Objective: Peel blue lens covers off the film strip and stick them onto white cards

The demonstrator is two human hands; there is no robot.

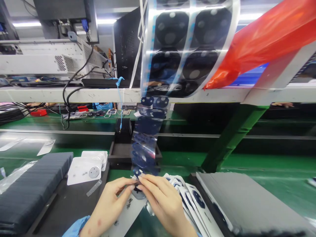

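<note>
A strip of clear film with dark round-cornered stickers hangs from a large roll above. At its lower end my left hand and my right hand meet, thumbs and forefingers pinched together on the film's edge. Exactly which layer each one grips is hidden by the fingers. Directly under the fingertips lies a white panel with dark print and a round grey disc, partly covered. Beside my right hand, several white panels with dark stickers lie overlapped in a fanned stack.
White panels with grey discs lie on the left, near a small clear strip and a dark padded block. A grey block stands on the right. Overhead runs a white shelf beam; red plastic hangs beside the roll.
</note>
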